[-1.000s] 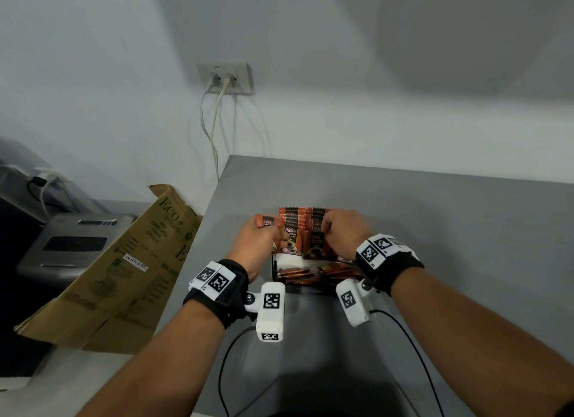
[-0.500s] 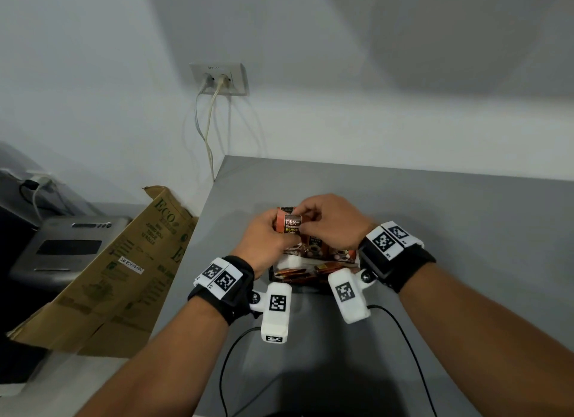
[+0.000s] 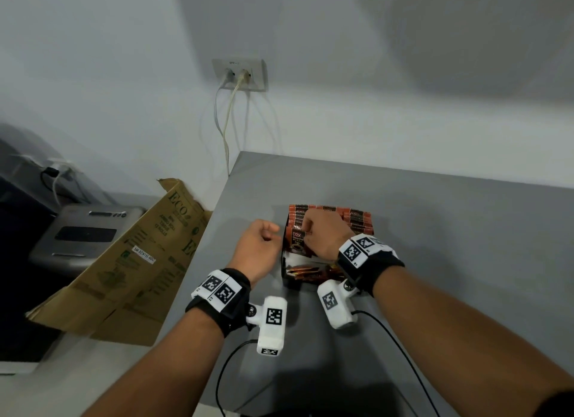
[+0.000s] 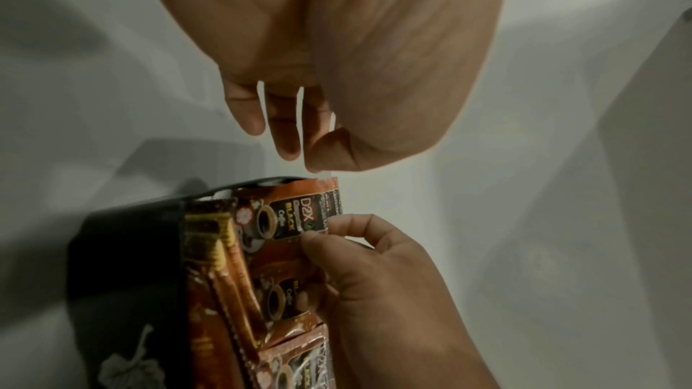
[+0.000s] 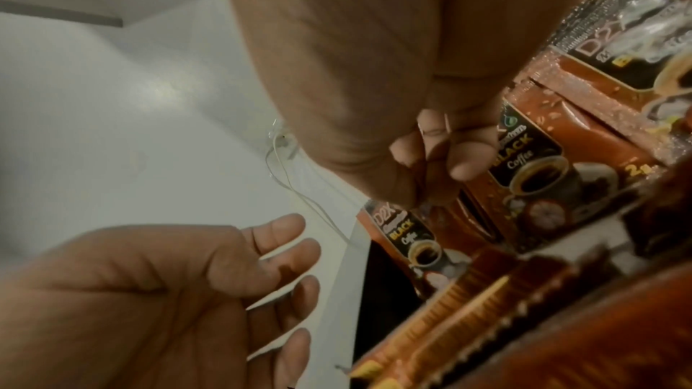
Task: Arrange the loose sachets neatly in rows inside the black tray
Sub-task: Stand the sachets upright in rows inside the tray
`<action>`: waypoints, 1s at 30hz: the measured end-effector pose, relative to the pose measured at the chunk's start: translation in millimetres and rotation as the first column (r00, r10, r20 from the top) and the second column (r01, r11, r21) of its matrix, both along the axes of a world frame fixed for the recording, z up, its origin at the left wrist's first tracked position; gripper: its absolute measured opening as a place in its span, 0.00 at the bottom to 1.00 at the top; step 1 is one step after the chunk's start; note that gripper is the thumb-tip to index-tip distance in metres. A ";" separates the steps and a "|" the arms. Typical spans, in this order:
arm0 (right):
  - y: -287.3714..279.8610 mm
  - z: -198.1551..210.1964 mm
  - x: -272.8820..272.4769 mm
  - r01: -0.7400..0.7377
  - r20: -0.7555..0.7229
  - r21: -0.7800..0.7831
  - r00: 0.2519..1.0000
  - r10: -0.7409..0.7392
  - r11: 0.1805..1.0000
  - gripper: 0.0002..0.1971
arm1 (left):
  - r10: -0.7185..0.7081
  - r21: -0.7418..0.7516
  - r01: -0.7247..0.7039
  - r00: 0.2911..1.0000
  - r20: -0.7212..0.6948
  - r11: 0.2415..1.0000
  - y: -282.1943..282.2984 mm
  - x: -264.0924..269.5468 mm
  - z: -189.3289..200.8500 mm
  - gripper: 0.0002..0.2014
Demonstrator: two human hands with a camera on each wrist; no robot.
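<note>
I pinch the front sachet [image 4: 288, 218] between right hand [image 3: 323, 233] thumb and forefinger, seat it upright against the row behind my knuckles in the black tray [image 3: 290, 281], while left hand [image 3: 259, 246], loosely curled and empty, waits just beside.

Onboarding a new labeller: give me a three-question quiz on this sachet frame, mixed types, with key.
1. True or false: the left hand holds a sachet.
2. Which hand touches the upright sachets in the black tray? A) left B) right C) both
3. Fill in: the flattened cardboard box lies to the person's ____ of the table.

Key: 1 false, it hangs empty beside the tray, fingers loosely curled. 2 B, the right hand pinches the top of the front sachet. 3 left.
</note>
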State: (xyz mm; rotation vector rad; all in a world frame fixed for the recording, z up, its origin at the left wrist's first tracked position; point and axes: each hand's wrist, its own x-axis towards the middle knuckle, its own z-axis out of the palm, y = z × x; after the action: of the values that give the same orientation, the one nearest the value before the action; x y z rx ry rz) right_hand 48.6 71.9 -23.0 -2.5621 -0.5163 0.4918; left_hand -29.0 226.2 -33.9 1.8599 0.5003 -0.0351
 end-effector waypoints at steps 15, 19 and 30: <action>-69.7 30.5 -4.7 -0.082 -0.066 -0.002 0.994 0.082 0.997 0.08 | -0.343 0.122 0.348 0.937 -0.065 0.930 -13.3 -10.6 17.6 0.14; -99.9 32.9 -20.3 -0.207 -0.163 -0.157 0.970 0.181 0.966 0.21 | -0.513 0.190 0.525 0.851 -0.112 0.830 -27.8 -10.8 10.6 0.17; -96.5 13.1 -26.9 -0.225 -0.129 -0.151 0.970 0.207 0.962 0.21 | -0.591 0.358 0.610 0.787 -0.176 0.707 -37.7 -12.1 3.0 0.12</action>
State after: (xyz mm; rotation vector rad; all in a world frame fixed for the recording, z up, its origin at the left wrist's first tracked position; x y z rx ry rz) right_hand 21.8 -24.6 -9.8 -2.6272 -0.7482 0.7805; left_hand -41.2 188.5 -30.9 2.3659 -0.1142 -0.4526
